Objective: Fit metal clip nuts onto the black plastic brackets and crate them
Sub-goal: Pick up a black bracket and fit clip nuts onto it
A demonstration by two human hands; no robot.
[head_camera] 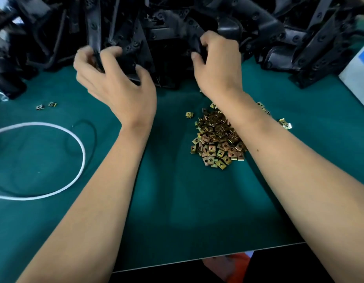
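At 12 o'clock on the green mat (177, 201), my left hand (116, 86) and right hand (220, 66) reached into the pile of black plastic brackets (258, 27). Left fingers were curled round an upright bracket strip (94, 31), thumb against its lower end. Right fingers were clamped on the dark edge of another bracket (199, 51). Heap of metal clip nuts (215, 139) lay at 4 o'clock of my left wrist, partly under my right forearm. Two stray clip nuts (46, 105) sat at 9 o'clock, near a white cord loop (75, 137). Motion blur noted on left fingertips.
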